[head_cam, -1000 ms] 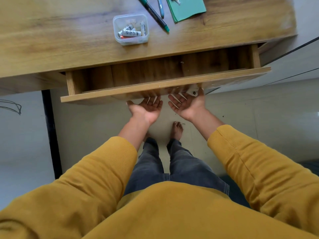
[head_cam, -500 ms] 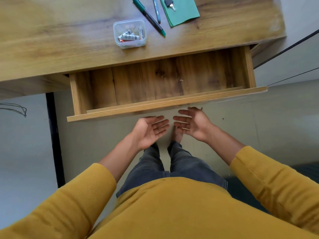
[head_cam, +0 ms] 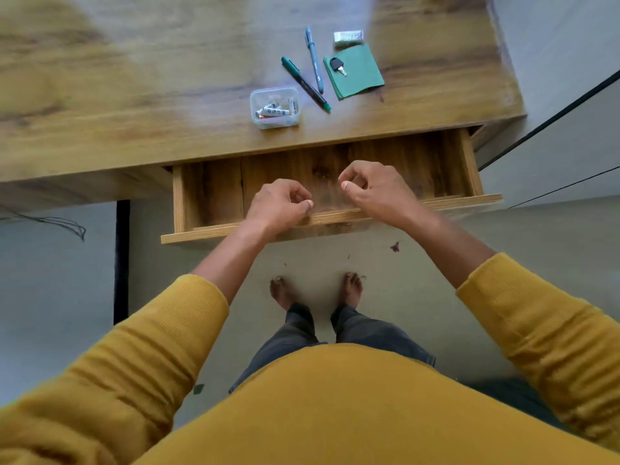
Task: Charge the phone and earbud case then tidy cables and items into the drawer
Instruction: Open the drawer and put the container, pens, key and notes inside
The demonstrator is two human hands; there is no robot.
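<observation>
The wooden drawer (head_cam: 214, 193) under the desk (head_cam: 134, 95) stands pulled out, and its inside shows only bare wood. My left hand (head_cam: 278, 204) hovers over the drawer's front edge with its fingers curled and the thumb against the index finger, holding nothing. My right hand (head_cam: 375, 189) hovers over the drawer's middle, fingers curled, also holding nothing. On the desk lie a clear plastic box of batteries (head_cam: 275, 108), a dark green pen (head_cam: 305, 83), a blue pen (head_cam: 314, 58), a green notepad (head_cam: 359, 73) with a key (head_cam: 337, 66) on it, and a small white packet (head_cam: 348, 36). No phone or earbud case is in view.
A thin dark cable (head_cam: 60, 224) lies on the floor at the left. The black desk leg (head_cam: 121, 260) stands left of the drawer. My bare feet stand on the pale floor below the drawer front. A wall runs along the right.
The drawer came further out. Both hands left its underside, rose above the front edge and turned palm-down with fingers curled. The view tilted up, showing more of the desk.
</observation>
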